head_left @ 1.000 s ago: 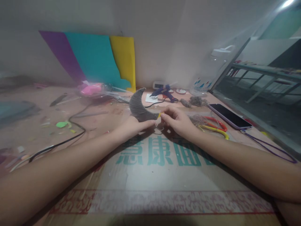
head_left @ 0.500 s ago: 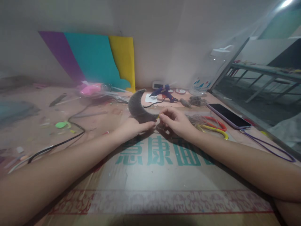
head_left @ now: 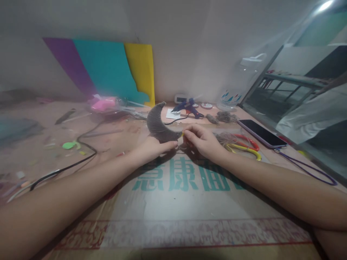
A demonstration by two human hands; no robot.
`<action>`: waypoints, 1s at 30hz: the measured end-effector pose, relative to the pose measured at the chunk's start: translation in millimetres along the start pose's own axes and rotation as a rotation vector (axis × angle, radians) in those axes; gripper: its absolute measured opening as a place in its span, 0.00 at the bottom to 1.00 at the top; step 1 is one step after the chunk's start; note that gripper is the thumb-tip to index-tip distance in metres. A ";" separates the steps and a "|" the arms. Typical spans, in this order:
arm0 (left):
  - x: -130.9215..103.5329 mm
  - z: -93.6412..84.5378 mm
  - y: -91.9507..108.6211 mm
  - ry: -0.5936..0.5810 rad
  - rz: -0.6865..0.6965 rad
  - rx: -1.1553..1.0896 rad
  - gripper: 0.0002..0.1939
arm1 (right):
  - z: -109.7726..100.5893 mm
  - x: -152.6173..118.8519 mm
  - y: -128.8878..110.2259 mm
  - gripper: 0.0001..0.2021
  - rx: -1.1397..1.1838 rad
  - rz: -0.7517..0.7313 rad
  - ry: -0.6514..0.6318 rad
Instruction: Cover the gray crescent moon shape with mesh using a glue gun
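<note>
A grey crescent wrapped in yarn [head_left: 156,123] is held upright over the table's middle, one point up and the other to the right. My left hand [head_left: 158,146] grips its lower part from below, thumb stretched along the front. At the right tip, where a bit of yellow shows, my right hand [head_left: 199,139] pinches with thumb and forefinger. Its other fingers are curled. A thin strand hangs between the hands, hard to make out. Just behind lies a blue glue gun [head_left: 189,107] beside a white card [head_left: 172,114].
Right of my hands lie red and yellow rings [head_left: 245,151], grey yarn [head_left: 227,116] and a phone [head_left: 261,133]. A clear bottle [head_left: 230,97] stands behind. Black cable [head_left: 65,168] and scraps lie left. Coloured sheets [head_left: 100,68] lean on the wall.
The view has shifted slightly. Both hands keep their hold on the crescent with barely any movement. Pale cloth, perhaps a person's clothing, now shows larger at the right edge.
</note>
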State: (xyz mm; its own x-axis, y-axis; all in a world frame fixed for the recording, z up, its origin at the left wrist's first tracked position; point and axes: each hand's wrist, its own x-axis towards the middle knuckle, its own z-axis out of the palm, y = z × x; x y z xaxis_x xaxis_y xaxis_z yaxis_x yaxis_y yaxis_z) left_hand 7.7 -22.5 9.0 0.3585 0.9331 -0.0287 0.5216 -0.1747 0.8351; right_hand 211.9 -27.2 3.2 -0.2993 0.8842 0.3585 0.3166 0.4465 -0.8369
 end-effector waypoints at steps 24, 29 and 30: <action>6.1 3.4 -9.3 -0.022 0.234 -0.150 0.19 | 1.0 0.1 1.1 0.08 0.010 -0.006 0.016; 5.3 2.3 -9.6 -0.076 0.261 -0.169 0.24 | 1.0 1.0 2.1 0.09 -0.037 0.003 0.037; 4.9 2.1 -9.2 -0.076 0.255 -0.166 0.25 | 0.7 1.1 2.4 0.09 -0.050 0.002 0.040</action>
State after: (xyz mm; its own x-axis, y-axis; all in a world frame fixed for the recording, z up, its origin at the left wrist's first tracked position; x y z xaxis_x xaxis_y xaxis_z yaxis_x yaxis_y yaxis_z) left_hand 6.2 -17.0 0.0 0.5215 0.8385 0.1577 0.2764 -0.3409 0.8985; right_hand 211.7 -25.3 1.4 -0.2626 0.8897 0.3735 0.3618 0.4496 -0.8167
